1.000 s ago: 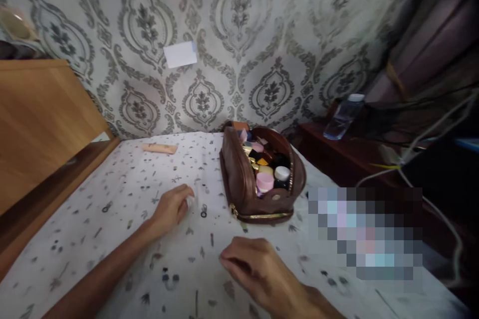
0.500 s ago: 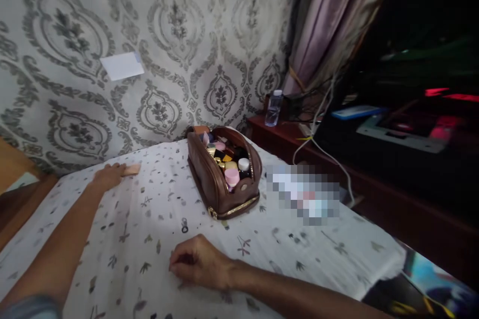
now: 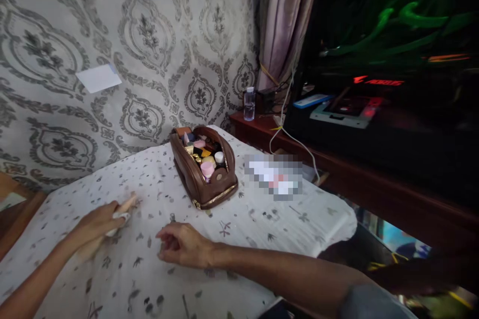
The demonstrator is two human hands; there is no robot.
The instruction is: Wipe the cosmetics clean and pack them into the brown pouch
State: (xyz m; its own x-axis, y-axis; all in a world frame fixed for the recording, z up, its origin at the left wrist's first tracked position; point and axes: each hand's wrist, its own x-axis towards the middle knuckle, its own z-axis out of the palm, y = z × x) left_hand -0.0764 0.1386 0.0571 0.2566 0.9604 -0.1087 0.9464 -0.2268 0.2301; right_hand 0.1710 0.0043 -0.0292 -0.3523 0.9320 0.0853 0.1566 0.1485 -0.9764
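At the left, my left hand [image 3: 98, 220] is closed on a pale peach item [image 3: 128, 204] with something white bunched beside it; motion blurs both. My right hand [image 3: 184, 245] rests over the printed white cloth [image 3: 202, 289], fingers curled but apart, nothing seen in them. Beyond it stands a brown leather bag [image 3: 194, 179], unzipped, holding small jars and bottles, among them a pink-lidded jar [image 3: 207, 169] and a white-capped one [image 3: 219, 158].
A blurred-out flat item [image 3: 275, 174] lies right of the bag. Behind are a dark red desk [image 3: 239, 122], a clear bottle [image 3: 249, 104], a white cable [image 3: 299, 145] and a computer case glowing green and red. A white card [image 3: 99, 78] is on the wall.
My left hand has come nearer with the peach item, now lifted and tilted, a white piece showing beside it. My right hand's fingers have opened slightly. The view has turned right.
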